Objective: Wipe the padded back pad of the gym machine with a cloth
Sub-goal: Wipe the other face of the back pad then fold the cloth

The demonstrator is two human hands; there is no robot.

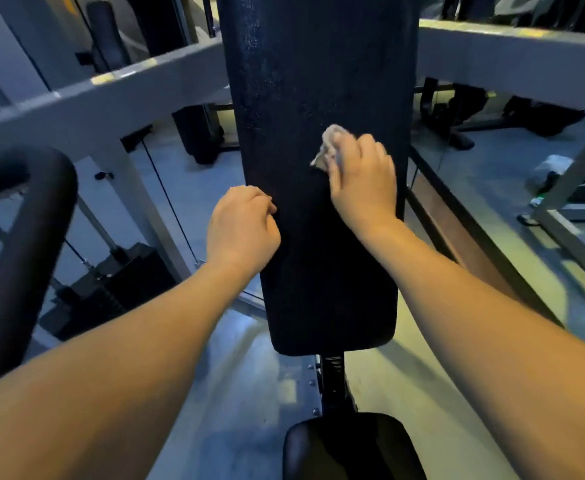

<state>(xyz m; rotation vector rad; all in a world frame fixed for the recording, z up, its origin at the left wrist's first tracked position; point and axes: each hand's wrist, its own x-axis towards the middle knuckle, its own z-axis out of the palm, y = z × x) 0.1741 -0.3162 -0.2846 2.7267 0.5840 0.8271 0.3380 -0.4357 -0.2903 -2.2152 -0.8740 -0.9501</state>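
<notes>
Back pad (318,81): dark, upright, spans the frame's centre from the top edge down to just above the seat (353,448).
Cloth (329,147): pale, crumpled, pressed to the pad's face near its right edge, about mid-height.
Right hand (363,178): fingers bent over the cloth, holding it against the pad.
Left hand (242,230): fingers curled, resting at the pad's left edge; cannot tell whether it grips the edge.
Weight stack (111,289): lower left, behind the grey frame bar (93,95).

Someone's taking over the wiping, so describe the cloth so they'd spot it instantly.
Find the tall black back pad in the middle of the grey machine frame. Halfway up, toward its right edge, the right hand holds a crumpled cloth against it. It is the only whitish thing on the dark padding.
</notes>
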